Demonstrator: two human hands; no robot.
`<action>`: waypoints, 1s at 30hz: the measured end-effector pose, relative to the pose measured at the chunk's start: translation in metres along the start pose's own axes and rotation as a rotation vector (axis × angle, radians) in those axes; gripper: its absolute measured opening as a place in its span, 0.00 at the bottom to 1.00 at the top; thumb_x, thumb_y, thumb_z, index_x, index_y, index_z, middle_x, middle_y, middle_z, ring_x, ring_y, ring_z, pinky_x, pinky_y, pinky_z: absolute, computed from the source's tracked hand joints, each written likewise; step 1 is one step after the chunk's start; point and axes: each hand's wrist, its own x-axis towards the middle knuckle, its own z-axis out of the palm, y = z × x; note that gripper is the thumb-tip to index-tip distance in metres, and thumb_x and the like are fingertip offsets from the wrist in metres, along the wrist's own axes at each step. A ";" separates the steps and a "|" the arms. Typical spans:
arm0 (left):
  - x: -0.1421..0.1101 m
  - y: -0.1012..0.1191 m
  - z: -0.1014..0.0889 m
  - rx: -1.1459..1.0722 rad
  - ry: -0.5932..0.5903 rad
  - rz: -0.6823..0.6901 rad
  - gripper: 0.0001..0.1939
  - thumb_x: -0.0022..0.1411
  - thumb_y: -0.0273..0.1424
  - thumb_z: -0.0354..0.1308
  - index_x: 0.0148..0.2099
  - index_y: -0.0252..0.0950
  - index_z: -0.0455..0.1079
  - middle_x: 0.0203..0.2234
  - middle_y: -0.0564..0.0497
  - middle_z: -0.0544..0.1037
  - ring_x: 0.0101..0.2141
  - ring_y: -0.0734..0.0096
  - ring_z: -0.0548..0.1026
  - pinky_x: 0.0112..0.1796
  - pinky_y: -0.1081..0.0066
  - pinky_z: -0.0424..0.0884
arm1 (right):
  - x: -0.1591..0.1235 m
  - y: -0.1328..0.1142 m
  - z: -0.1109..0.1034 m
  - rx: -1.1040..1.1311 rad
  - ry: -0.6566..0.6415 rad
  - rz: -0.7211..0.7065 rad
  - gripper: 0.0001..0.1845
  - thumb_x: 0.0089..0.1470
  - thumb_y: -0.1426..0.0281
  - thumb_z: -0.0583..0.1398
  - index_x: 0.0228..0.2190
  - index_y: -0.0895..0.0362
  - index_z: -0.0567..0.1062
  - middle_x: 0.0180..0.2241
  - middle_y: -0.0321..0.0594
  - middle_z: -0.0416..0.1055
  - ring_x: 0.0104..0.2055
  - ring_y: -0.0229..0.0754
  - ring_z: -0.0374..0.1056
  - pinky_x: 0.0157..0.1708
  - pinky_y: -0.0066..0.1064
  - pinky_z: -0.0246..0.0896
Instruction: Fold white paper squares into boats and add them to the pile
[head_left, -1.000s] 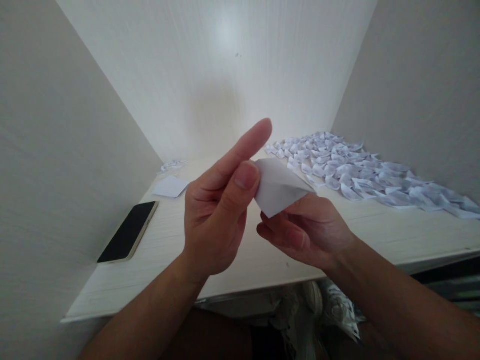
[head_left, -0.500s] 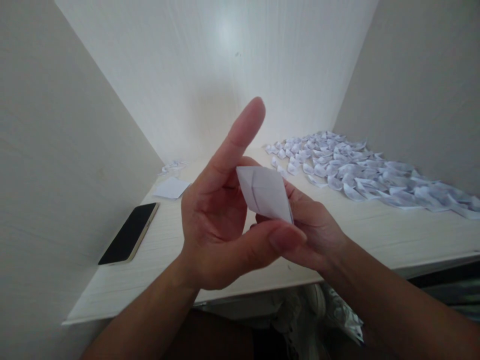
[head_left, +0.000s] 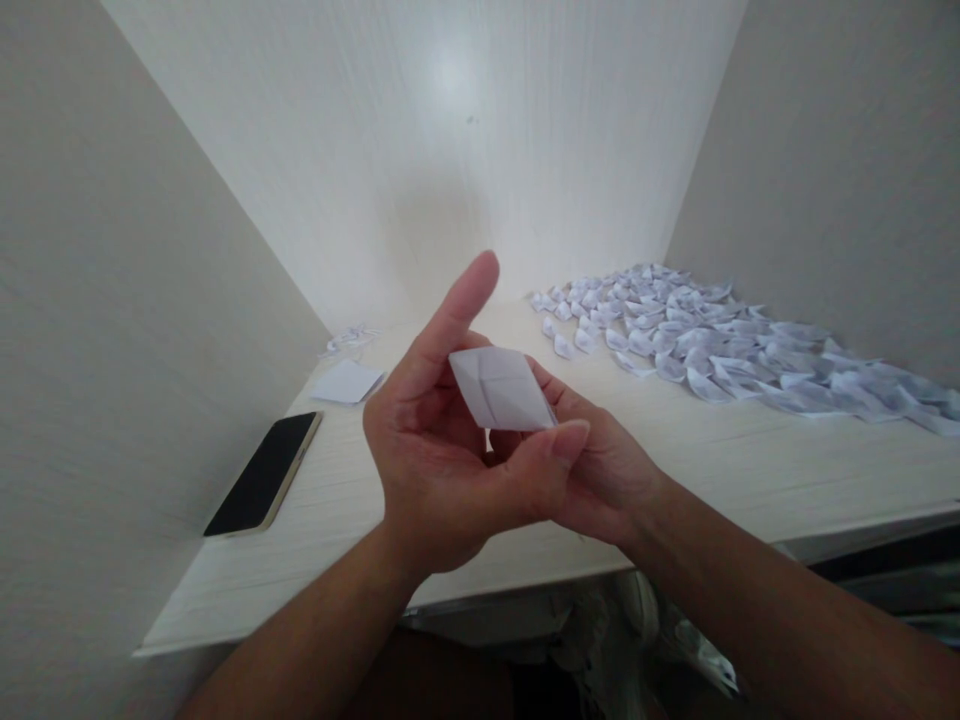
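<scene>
A small piece of folded white paper (head_left: 501,388), diamond-shaped with creases across its face, is held up above the table between both hands. My left hand (head_left: 442,470) grips it with the thumb along its lower right corner, while the index finger points up and away from it. Behind the paper, my right hand (head_left: 600,460) pinches its right side; most of those fingers are hidden by the paper and the left thumb.
Many folded white paper pieces (head_left: 675,340) are heaped along the table's right side. A stack of white paper (head_left: 346,382), some white scraps (head_left: 351,338) and a phone (head_left: 264,475) lie at left. Walls enclose the table (head_left: 720,455) on three sides.
Both hands and the folded paper have shifted slightly left. My left index finger has come lower, and the paper has turned a little and lies flatter in view.
</scene>
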 end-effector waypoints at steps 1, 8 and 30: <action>0.000 -0.001 -0.001 0.001 -0.008 -0.006 0.29 0.51 0.34 0.76 0.55 0.56 0.76 0.30 0.59 0.75 0.24 0.78 0.68 0.24 0.75 0.70 | 0.000 0.000 -0.001 -0.004 0.008 0.004 0.09 0.51 0.63 0.68 0.36 0.50 0.77 0.33 0.33 0.74 0.30 0.37 0.68 0.29 0.28 0.67; 0.004 -0.003 -0.007 -0.075 -0.062 -0.075 0.16 0.54 0.38 0.74 0.46 0.46 0.81 0.32 0.54 0.82 0.31 0.70 0.78 0.38 0.69 0.78 | -0.006 -0.012 -0.008 0.011 -0.042 -0.067 0.12 0.48 0.70 0.70 0.35 0.51 0.75 0.25 0.26 0.71 0.23 0.30 0.65 0.26 0.21 0.63; 0.026 -0.010 -0.034 -0.225 -0.481 -0.564 0.14 0.52 0.40 0.74 0.27 0.38 0.76 0.26 0.51 0.73 0.27 0.70 0.73 0.29 0.68 0.73 | -0.025 -0.033 -0.017 -0.284 -0.048 -0.149 0.11 0.47 0.62 0.73 0.28 0.52 0.79 0.23 0.30 0.73 0.24 0.33 0.67 0.23 0.24 0.57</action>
